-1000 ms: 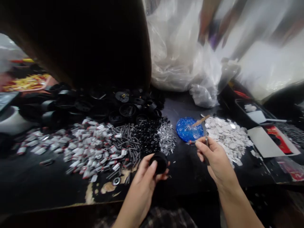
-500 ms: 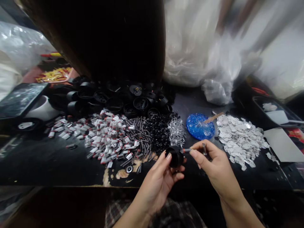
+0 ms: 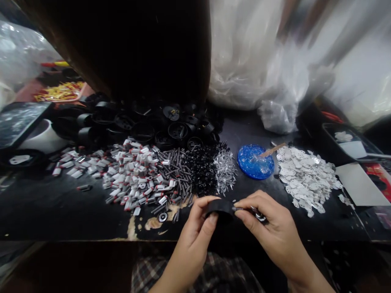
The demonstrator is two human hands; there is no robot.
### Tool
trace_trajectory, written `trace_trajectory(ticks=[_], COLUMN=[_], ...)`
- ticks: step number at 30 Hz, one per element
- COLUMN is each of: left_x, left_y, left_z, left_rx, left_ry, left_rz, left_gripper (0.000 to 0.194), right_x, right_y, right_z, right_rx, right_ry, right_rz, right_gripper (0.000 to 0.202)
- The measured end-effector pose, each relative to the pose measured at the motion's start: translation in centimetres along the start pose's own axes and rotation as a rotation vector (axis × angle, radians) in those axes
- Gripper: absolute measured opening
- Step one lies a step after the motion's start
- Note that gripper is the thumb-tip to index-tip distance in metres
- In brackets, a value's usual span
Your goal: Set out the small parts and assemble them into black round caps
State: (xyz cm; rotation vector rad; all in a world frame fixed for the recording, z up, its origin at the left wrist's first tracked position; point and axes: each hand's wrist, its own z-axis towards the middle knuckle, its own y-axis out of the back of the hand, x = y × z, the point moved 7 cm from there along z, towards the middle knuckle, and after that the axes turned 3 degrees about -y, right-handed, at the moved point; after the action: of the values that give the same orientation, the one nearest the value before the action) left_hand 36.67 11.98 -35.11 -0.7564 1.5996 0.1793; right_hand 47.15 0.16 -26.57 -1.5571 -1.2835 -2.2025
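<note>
My left hand (image 3: 198,228) is closed around a black round plastic housing (image 3: 220,208), thumb at the near rim and fingers over the top. My right hand (image 3: 269,228) pinches a small dark coil spring (image 3: 238,208) between thumb and forefinger, and the spring's end meets the housing's right side. A shiny metal piece (image 3: 259,215) sits further back in the same hand, mostly hidden by the fingers. Just beyond the hands lie heaps of silver pins (image 3: 225,171), small black parts (image 3: 203,173) and springs (image 3: 177,165).
White cylinders with red ends (image 3: 134,173) are heaped at left, black housings (image 3: 143,132) behind them. A blue lid (image 3: 255,165) holds clear gel and a wooden stick (image 3: 271,150). Flat metal plates (image 3: 305,175) are piled at right. Plastic bags (image 3: 244,57) stand behind.
The housing has been tilted over in my left hand. A grey part with a red end showed at its right side before; now a spring shows there. The metal piece has tipped lower.
</note>
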Motion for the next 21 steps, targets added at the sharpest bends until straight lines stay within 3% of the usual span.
trace_trajectory(ticks=[5,12,14,17,19,21], left_x=[2.0,3.0,2.8,2.3,1.8,1.4], left_y=[0.9,2.8,3.3,3.7,3.6,3.7], left_z=[-1.5,-3.6,-3.1,-1.9,-1.2,-0.8], left_rx=[0.042,0.047,-0.051,-0.247,-0.313,-0.335], left_ry=[0.172,0.199,0.218,0.233,0.213,0.19], left_rz=[-0.116,0.0,-0.1,-0.343,-0.44,-0.473], left_gripper=[0.023,0.02,0.024,0.035,0.037,0.035], right_x=[-1.7,-2.6,-2.6,-2.5,-2.3,-2.3], right_y=[-2.5,-4.8,-5.2,-5.6,-6.7,-7.7], right_z=[-0.5,-0.9,-0.1,1.8,2.7,3.3], right_rx=[0.356,0.406,0.363,0.21,0.173,0.173], right_ry=[-0.283,-0.351,-0.276,-0.099,0.0,0.058], right_rz=[0.395,0.379,0.252,-0.221,-0.519,-0.654], right_gripper=[0.024,0.031,0.023,0.016,0.014,0.014])
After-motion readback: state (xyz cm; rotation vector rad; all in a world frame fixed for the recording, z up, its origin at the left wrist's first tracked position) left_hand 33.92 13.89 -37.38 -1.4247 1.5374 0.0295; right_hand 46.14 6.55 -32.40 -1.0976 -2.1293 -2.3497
